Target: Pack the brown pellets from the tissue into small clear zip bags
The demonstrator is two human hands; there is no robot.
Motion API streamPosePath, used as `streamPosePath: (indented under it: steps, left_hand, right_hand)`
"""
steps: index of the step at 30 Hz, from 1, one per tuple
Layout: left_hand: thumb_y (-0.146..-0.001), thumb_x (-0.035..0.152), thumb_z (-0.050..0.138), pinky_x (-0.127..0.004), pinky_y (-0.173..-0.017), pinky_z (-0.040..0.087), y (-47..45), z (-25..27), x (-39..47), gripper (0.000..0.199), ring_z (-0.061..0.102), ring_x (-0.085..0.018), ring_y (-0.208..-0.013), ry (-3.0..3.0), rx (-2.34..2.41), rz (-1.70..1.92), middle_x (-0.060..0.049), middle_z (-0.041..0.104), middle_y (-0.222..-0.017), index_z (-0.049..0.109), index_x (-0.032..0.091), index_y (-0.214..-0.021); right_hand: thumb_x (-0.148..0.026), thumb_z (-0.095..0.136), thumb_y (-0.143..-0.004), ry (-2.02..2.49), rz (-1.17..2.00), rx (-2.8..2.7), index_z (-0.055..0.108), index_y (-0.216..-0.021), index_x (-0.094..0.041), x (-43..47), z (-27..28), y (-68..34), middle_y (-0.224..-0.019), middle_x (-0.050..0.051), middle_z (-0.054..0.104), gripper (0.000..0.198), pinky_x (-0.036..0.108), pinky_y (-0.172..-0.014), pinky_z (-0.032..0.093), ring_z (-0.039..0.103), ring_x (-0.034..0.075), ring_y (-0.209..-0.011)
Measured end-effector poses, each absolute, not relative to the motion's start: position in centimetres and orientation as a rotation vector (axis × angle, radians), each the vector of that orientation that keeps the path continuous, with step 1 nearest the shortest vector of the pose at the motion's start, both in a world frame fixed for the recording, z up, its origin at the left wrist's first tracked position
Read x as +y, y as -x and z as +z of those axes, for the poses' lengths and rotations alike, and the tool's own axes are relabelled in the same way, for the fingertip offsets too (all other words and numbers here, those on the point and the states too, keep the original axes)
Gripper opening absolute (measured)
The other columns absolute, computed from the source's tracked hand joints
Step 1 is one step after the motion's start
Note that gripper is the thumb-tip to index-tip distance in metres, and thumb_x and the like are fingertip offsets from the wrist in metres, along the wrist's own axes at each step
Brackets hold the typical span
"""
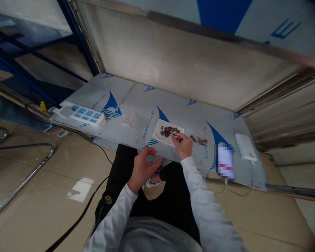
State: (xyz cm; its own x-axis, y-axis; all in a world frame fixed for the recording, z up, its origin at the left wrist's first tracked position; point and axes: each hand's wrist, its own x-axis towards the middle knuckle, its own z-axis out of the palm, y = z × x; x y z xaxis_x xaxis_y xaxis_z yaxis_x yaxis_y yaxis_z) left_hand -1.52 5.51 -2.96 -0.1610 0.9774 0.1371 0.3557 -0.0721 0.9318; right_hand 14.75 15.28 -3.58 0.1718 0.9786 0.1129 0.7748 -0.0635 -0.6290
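A heap of small dark-brown pieces (168, 131) lies on a white sheet (161, 138) on the shelf. My right hand (184, 145) is at the sheet's right edge, thumb and fingers pinched together beside the heap. Whatever sits between those fingertips is too small to make out. Over my lap, just off the shelf's front edge, my left hand (144, 168) curls its thumb and fingers around a see-through plastic bag (151, 159). To the right of the sheet, a clear bag with brown pieces (202, 141) lies flat.
Further left are some clear zip bags (130, 120) and a white power strip (88, 115). A phone (225, 161) and a white power bank (246, 147) with cables lie to the right. An upper shelf (173, 17) overhangs the back. A black cable (91, 199) crosses the floor.
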Motion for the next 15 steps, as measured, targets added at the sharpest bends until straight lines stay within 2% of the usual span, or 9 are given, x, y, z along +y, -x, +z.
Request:
streamPosePath:
  steps: [3, 7, 11, 15]
  left_hand:
    - [-0.071, 0.026, 0.067, -0.026, -0.072, 0.049, 1.1, -2.5, 5.5, 0.024, 0.063, -0.015, -0.075, -1.479, 1.516, 1.229, 0.000, 0.065, -0.081, 0.054, 0.019, -0.090]
    - [-0.069, 0.017, 0.064, -0.025, -0.071, 0.049, 0.5, -1.8, 5.2, 0.021, 0.063, -0.015, -0.076, -1.485, 1.422, 1.209, -0.001, 0.066, -0.083, 0.054, 0.020, -0.088]
    - [-0.071, 0.019, 0.062, -0.026, -0.071, 0.048, 0.3, -1.5, 4.7, 0.021, 0.063, -0.016, -0.078, -1.495, 1.408, 1.214, -0.001, 0.065, -0.084, 0.054, 0.020, -0.091]
    - [-0.068, 0.022, 0.069, -0.028, -0.074, 0.048, 0.6, -1.4, 4.2, 0.038, 0.063, -0.018, -0.082, -1.525, 1.424, 1.182, -0.003, 0.065, -0.089, 0.052, 0.020, -0.102]
  right_hand:
    - [-0.040, 0.060, -0.081, 1.520, 0.649, -1.758, 0.069, -0.087, -0.020, 10.4, 0.0, -13.2, -0.064, -0.001, 0.061, 0.023, 0.025, -0.060, 0.046, 0.056, 0.014, -0.057]
    - [-0.033, 0.064, -0.080, 1.377, 0.731, -2.009, 0.071, -0.083, -0.022, 6.4, 2.7, -11.9, -0.068, 0.002, 0.060, 0.014, 0.029, -0.065, 0.048, 0.059, 0.018, -0.069]
    - [-0.036, 0.065, -0.081, 1.347, 0.742, -2.135, 0.073, -0.084, -0.024, 5.7, 3.1, -12.4, -0.083, 0.006, 0.059, 0.015, 0.032, -0.072, 0.050, 0.060, 0.020, -0.081]
    - [-0.031, 0.067, -0.080, 1.248, 0.798, -2.193, 0.072, -0.080, -0.025, 5.7, 3.4, -13.7, -0.104, 0.007, 0.060, 0.008, 0.034, -0.084, 0.050, 0.061, 0.021, -0.096]
